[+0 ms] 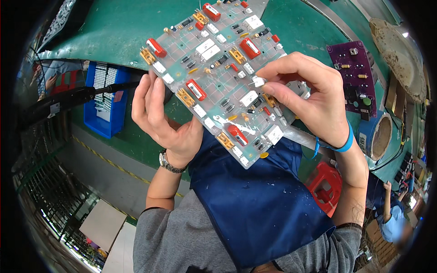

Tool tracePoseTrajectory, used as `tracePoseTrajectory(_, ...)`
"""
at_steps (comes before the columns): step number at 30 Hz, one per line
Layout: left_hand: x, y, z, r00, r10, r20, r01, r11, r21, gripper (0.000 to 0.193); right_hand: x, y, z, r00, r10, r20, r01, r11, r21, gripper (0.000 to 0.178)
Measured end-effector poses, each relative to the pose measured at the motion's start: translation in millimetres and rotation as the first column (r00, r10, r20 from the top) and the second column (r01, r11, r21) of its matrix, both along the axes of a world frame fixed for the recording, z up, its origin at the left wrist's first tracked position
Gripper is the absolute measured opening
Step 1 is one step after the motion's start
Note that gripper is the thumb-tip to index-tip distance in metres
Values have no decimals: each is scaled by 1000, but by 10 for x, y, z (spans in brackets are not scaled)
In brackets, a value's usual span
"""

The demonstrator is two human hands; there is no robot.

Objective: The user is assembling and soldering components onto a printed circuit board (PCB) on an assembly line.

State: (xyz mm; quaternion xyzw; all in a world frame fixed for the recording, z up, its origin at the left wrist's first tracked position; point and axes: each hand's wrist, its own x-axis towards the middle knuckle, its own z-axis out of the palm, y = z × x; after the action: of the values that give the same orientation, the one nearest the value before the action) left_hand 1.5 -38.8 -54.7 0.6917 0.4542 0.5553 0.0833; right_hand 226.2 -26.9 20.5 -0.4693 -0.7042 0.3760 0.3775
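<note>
A large circuit board panel [177,75] lies tilted in front of me, set with red cylindrical capacitors, white block components and yellow-brown parts. My left hand [159,113] is at its left edge, gripping it; the fingers point up along the edge, and the thumb is hidden by the panel. Over the panel's right half, my right hand [314,91] pinches a small white box-shaped component [258,82] between thumb and forefinger. Its thin metal leads stick out to the left, just above the board. Whether they touch the board I cannot tell.
A blue bin [117,119] with rows of white components stands at left, crossed by a black arm [63,102]. Right lie a purple circuit board [339,57], a round stained lid [396,59] and a tape-like roll [381,136]. A red stool [325,186] and another person [393,223] are lower right.
</note>
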Motion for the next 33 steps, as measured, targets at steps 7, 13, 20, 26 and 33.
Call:
tracePoseTrajectory(7, 175, -4, -36, 995, -26, 101, 27, 1000, -7, 59, 41, 87, 14, 985, 54, 165, -71, 992, 103, 19)
tracePoseTrajectory(13, 211, -13, -6, 993, -35, 113, 38, 999, -17, 57, 97, 127, 4, 986, 65, 153, -81, 991, 103, 19)
tracePoseTrajectory(20, 178, -11, -21, 994, -41, 105, 44, 999, -22, 57, 92, 154, 2, 974, 86, 211, -118, 982, 148, 20)
tracePoseTrajectory(26, 120, 13, -30, 995, -17, 97, 20, 999, -32, 58, 15, 185, 22, 969, 93, 229, -132, 978, 162, 20)
tracePoseTrajectory(33, 39, 40, -34, 997, -12, 79, 16, 999, -46, 58, -58, 205, 23, 947, 111, 303, -196, 943, 269, 21)
